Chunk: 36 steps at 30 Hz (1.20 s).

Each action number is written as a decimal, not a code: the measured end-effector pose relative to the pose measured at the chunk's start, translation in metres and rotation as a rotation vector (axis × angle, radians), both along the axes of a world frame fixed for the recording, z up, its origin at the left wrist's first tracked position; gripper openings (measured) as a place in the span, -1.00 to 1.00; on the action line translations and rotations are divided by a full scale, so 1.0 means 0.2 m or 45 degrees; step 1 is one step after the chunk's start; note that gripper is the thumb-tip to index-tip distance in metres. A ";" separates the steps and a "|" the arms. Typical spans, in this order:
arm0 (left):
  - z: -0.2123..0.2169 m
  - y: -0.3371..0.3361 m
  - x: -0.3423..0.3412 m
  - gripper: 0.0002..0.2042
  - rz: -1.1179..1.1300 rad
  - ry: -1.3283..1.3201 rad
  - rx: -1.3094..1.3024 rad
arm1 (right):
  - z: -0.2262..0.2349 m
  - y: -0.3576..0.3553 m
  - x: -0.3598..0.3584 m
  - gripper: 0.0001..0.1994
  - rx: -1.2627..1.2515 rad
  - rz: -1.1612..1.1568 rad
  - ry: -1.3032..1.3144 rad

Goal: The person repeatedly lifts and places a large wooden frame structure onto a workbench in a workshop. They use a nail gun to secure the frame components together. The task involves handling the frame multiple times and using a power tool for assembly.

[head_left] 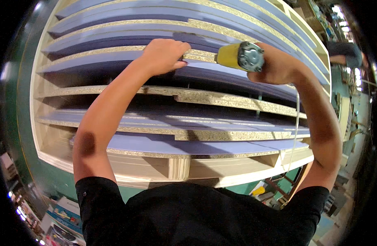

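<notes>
My right hand is wrapped round the grip of a yellow nail gun with a bolted grey end cap. Its tip points left, close to the edge of a chipboard panel. A thin pale hose hangs down from below my right hand. My left hand is closed over the edge of that same panel, left of the gun. The panels have lilac-blue faces and raw speckled edges, and lie in several spaced rows inside a pale wooden frame. The gun's trigger is hidden by my fingers.
Nearest my body run the frame's front rail and a short wooden block. A yellow-handled tool lies below at the right. Another person is at the far right. A green floor borders the left side.
</notes>
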<state>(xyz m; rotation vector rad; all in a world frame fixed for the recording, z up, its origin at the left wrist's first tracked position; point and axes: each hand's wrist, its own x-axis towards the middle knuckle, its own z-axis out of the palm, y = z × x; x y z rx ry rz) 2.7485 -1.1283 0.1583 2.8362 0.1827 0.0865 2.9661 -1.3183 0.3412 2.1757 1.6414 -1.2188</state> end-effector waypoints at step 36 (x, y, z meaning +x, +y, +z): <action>0.08 -0.05 0.06 -0.57 0.100 0.248 -0.082 | -0.24 -0.02 0.22 -0.61 -0.090 -0.247 0.133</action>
